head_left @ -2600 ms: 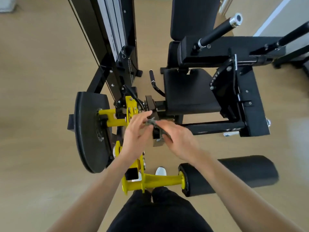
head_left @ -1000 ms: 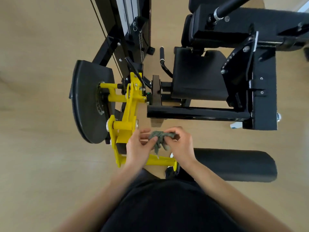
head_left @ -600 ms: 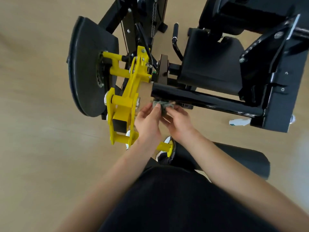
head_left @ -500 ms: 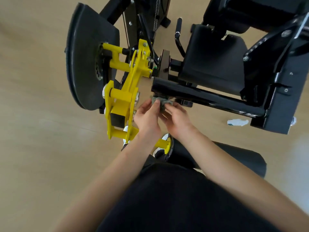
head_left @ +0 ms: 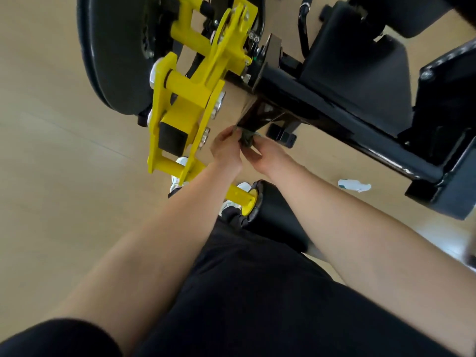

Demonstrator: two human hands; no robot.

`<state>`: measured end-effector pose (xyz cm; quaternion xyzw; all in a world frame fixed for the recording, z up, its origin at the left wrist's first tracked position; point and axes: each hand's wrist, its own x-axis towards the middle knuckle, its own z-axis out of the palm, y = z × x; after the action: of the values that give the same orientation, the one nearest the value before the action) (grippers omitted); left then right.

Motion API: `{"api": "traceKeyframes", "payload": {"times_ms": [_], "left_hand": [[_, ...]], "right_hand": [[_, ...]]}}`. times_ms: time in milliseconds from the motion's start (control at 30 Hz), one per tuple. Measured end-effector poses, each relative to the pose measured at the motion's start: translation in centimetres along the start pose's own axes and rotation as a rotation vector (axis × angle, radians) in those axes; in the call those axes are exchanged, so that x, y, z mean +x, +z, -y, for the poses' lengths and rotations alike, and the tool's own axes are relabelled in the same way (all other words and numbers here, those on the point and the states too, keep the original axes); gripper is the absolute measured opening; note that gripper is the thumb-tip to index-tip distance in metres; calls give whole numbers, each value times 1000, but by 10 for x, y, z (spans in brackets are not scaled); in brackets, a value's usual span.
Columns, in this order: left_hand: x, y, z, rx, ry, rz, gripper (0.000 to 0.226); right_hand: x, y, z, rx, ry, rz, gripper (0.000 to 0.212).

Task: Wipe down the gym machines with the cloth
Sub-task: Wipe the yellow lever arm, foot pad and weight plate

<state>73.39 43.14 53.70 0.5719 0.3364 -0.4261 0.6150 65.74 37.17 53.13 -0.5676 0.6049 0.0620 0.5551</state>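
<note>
A small grey-green cloth (head_left: 246,138) is bunched between my two hands, low under the black frame bar (head_left: 334,117) of the leg machine. My left hand (head_left: 226,149) pinches the cloth from the left. From the right, my right hand (head_left: 268,156) holds the same cloth. The cloth touches a black strut (head_left: 255,117) that drops from the bar toward the floor. Most of the cloth is hidden by my fingers.
The yellow lever arm (head_left: 190,99) and black round cover (head_left: 116,52) stand just left of my hands. A black roller pad (head_left: 278,215) lies below them. The black seat (head_left: 360,60) is at upper right. A white scrap (head_left: 354,185) lies on the wooden floor.
I have leaned down much closer to the machine. My hands carried the cloth from in front of the bar down to the strut beneath it.
</note>
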Motion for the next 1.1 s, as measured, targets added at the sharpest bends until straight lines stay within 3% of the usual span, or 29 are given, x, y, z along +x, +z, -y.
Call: {"api": "traceKeyframes", "payload": {"times_ms": [67, 167, 267, 333, 467, 500, 933, 1100], "left_hand": [[14, -2, 1, 32, -33, 28, 22], [28, -3, -1, 61, -50, 36, 15], [34, 1, -4, 90, -24, 13, 23], [31, 2, -6, 107, -9, -10, 24], [7, -3, -9, 28, -4, -50, 14], [0, -4, -10, 14, 1, -46, 17], [-114, -2, -32, -56, -15, 188, 16], [-137, -2, -33, -21, -63, 369, 22]], "right_hand": [[4, -1, -7, -285, -103, 31, 45], [13, 1, -11, -370, -161, 37, 44], [19, 3, -9, -511, -166, 59, 42], [18, 7, -2, -204, -33, 107, 39], [1, 8, 11, 808, 359, 118, 21], [-5, 6, 14, 950, 416, 115, 18], [-96, -50, 39, 1416, 228, 103, 11], [-109, -52, 30, 1569, 154, 142, 27]]}}
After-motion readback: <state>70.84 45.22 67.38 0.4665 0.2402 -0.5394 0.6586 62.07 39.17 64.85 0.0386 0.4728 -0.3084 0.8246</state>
